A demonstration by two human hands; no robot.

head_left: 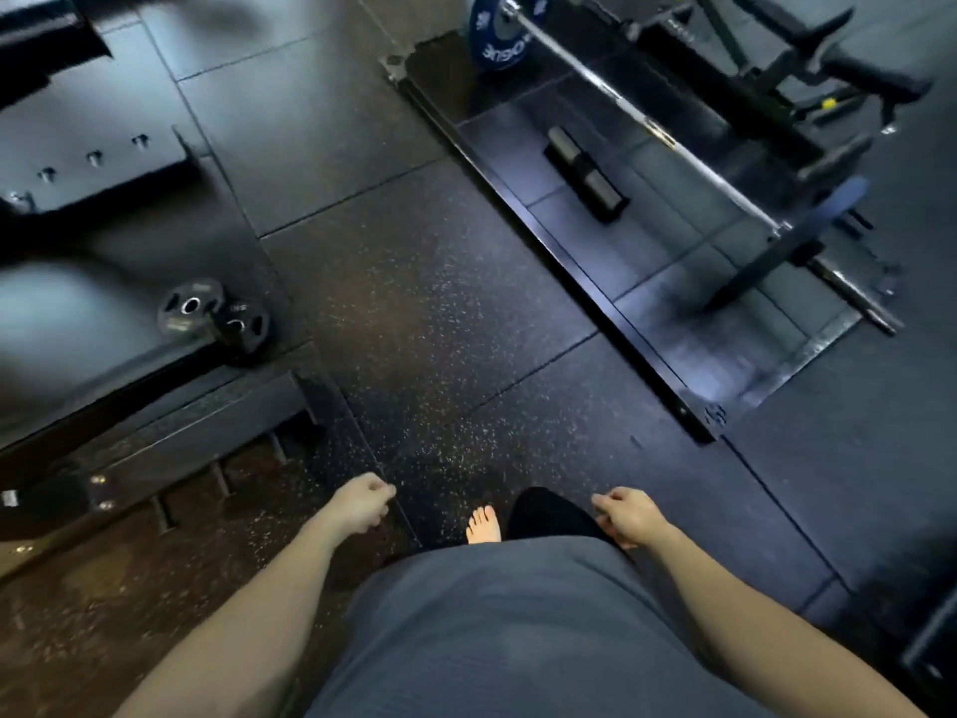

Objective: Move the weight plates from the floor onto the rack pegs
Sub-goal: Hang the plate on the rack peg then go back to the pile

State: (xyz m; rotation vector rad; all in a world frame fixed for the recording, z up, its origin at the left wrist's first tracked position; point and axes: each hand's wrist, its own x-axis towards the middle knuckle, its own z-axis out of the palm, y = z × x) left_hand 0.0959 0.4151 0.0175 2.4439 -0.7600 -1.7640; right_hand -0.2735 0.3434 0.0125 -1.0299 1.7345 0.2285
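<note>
— Two small black plates (215,317) lie on the floor at the left, overlapping, beside a dark low frame (155,370). Whether that frame is the rack cannot be told; no pegs can be made out on it.

— Any other plates?

— One blue plate (499,31) sits on a barbell (673,142) at the top, and a second blue plate (808,235), blurred, is on the bar's near end. That bar lies inside a platform (569,282) with a raised black edge running diagonally from top centre down to the right. A short black roller (585,173) lies on the platform too, apart from the bar.

— How much open room is there?

— A wide strip of speckled rubber floor (440,329) runs between the left frame and the platform edge, straight ahead of the person. Seams between tiles cross it. The small plates sit just off its left side, well ahead of the hands.

— And the hands?

— Both arms hang forward and down, bare. The left hand (362,502) is loosely curled, knuckles up, holding nothing. The right hand (629,515) is the same: fingers loosely bent, nothing in it. They are well apart, either side of a grey shirt (492,629).

— Anything between them?

— One bare foot (484,526) on the floor, next to a dark trouser leg (549,513), both close to the right hand in view
</note>
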